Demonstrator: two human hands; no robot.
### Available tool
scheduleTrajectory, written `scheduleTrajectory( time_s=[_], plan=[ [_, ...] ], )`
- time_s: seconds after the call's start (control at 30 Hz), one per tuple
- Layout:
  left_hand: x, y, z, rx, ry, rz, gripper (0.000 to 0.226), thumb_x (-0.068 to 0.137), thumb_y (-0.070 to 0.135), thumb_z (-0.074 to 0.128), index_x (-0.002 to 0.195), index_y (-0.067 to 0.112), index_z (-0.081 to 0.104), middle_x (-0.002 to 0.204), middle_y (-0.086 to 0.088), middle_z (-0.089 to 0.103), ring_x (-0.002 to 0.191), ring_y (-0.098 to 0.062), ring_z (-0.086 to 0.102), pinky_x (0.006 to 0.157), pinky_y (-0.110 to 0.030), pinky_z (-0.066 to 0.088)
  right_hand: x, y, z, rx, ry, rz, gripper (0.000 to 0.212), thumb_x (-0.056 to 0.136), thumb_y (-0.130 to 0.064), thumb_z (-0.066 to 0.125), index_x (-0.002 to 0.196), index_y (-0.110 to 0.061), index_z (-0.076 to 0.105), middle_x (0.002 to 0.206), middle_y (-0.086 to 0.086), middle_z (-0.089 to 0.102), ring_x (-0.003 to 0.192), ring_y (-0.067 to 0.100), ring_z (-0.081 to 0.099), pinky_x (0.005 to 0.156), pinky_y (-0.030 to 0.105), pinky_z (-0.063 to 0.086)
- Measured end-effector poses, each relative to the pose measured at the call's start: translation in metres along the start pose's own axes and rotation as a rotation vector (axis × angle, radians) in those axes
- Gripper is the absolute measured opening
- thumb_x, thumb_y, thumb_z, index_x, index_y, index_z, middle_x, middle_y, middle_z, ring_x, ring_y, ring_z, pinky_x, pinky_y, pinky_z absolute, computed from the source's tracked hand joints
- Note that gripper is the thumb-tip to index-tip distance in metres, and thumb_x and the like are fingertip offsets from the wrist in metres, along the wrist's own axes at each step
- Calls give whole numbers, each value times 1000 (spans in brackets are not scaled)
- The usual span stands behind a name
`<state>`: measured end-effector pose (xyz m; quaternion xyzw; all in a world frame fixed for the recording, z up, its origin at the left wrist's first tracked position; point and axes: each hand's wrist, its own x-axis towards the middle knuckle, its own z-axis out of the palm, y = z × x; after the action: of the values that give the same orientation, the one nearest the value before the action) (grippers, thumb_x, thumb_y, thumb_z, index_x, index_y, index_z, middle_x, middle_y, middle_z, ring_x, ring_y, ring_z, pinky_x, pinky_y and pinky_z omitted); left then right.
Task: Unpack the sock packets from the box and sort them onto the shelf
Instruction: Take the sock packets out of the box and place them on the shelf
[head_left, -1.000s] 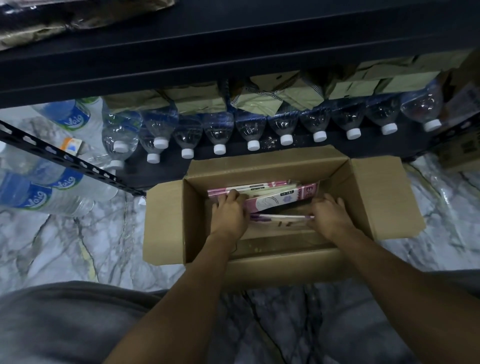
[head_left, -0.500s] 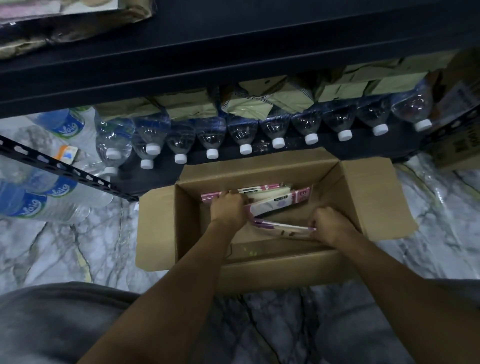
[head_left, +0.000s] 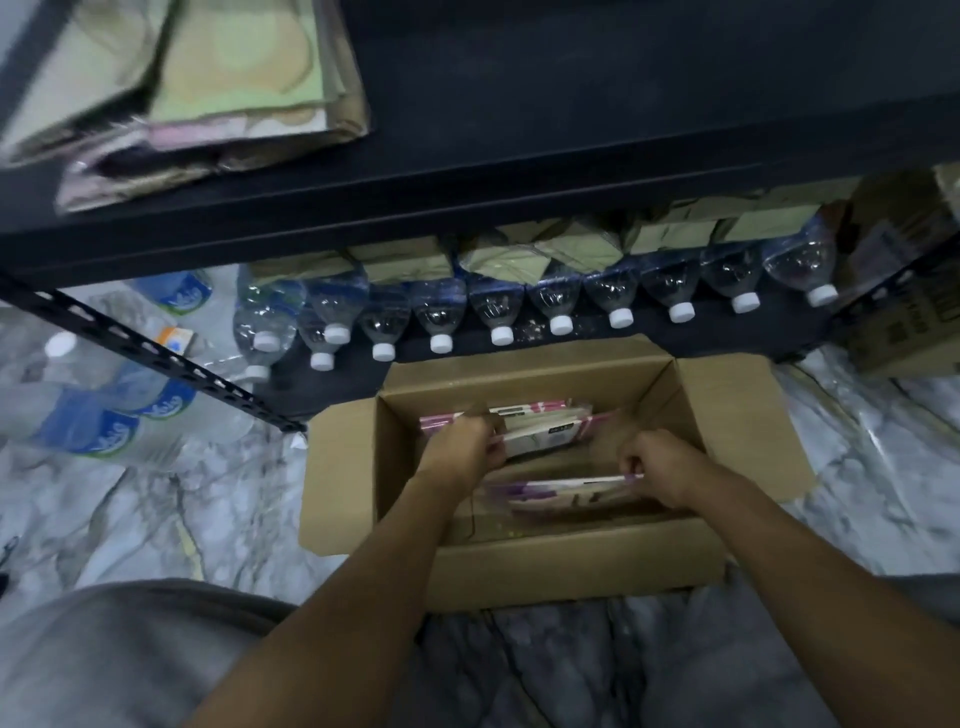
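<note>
An open cardboard box (head_left: 737, 415) sits on the marble floor in front of a dark shelf (head_left: 571, 171). Inside it stand pink and white sock packets (head_left: 550, 428) against the far wall, and a flatter pink and white packet (head_left: 561, 491) lies nearer me. My left hand (head_left: 462, 452) is closed on the left end of the standing packets. My right hand (head_left: 660, 467) is closed on the right edge of the nearer packet. The bottom of the box is dark and partly hidden by my forearms.
Flat packets (head_left: 208, 88) lie on the upper shelf at the left. A row of water bottles (head_left: 561, 306) with white caps lines the lower shelf behind the box. More bottles (head_left: 114, 415) lie left of the slotted shelf post (head_left: 156, 358). A carton (head_left: 909, 322) stands at the right.
My view has tilted up, so the upper shelf and its packets show now. My right hand has closed on the nearer packet's edge and lifted it a little. My left hand stays on the standing packets.
</note>
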<state>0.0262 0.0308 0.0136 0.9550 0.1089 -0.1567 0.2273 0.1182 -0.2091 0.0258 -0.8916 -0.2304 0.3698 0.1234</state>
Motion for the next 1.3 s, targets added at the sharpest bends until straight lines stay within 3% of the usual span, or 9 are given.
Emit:
scheduleTrajectory(
  time_s=[0.17,0.33,0.53,0.67,0.83,0.97,1.13,1.2,1.3],
  plan=[
    [-50,-3,-44,-151,161,58,18,86,25,63,102,17,62,111,1,59,96,-24,63,84,-41,52,-28,-14,-25,10,84,-131,38,74,-5,68,55,-32,51,67,-8,57,73,16,57,67,25,45],
    [-118,-2,-108,-323,436,52,19,83,15,72,102,16,67,90,13,55,83,-3,60,70,-10,41,-96,-46,-85,38,118,-225,24,69,-1,72,61,-20,59,64,-1,58,60,5,49,55,16,38],
    [-221,11,-185,-656,660,2,10,87,0,67,92,9,66,78,4,68,66,5,62,60,-9,45,-213,-85,-140,356,205,-357,7,75,-21,79,78,-22,73,80,1,72,74,18,68,64,24,49],
    [-265,8,-226,-890,923,-41,5,90,10,65,95,13,66,86,-2,71,73,-10,64,63,-20,51,-238,-126,-165,619,295,-437,25,74,-17,75,98,-16,72,92,2,77,83,24,73,75,36,58],
    [-255,8,-293,-1094,1088,-152,11,98,17,55,105,9,55,91,-9,67,61,-6,63,51,-20,47,-217,-204,-197,837,420,-513,18,86,-17,65,102,-11,69,90,8,77,78,25,74,66,36,59],
    [-206,-2,-336,-1156,1054,-268,22,97,26,55,111,9,53,101,-11,66,77,-22,63,66,-35,51,-170,-264,-218,955,370,-540,21,92,-11,59,112,-6,65,101,13,74,91,29,72,87,46,55],
    [-135,-14,-366,-1215,909,-372,43,94,25,59,127,0,46,120,-16,63,96,-29,63,77,-38,54,-90,-322,-232,1016,319,-423,24,95,-8,54,118,-2,59,112,13,69,97,27,69,93,45,53],
    [-112,-19,-368,-1029,826,-472,67,88,33,66,135,0,32,133,-17,52,115,-32,53,96,-43,46,-62,-336,-233,1021,332,-366,17,96,-9,52,112,-6,59,108,11,69,95,26,68,87,43,55],
    [-99,-26,-365,-407,618,-691,91,84,64,55,147,8,22,155,-15,25,142,-37,22,112,-52,23,-30,-351,-229,968,365,-279,21,96,-21,53,110,-9,63,108,9,69,95,25,66,82,38,55]
  ],
)
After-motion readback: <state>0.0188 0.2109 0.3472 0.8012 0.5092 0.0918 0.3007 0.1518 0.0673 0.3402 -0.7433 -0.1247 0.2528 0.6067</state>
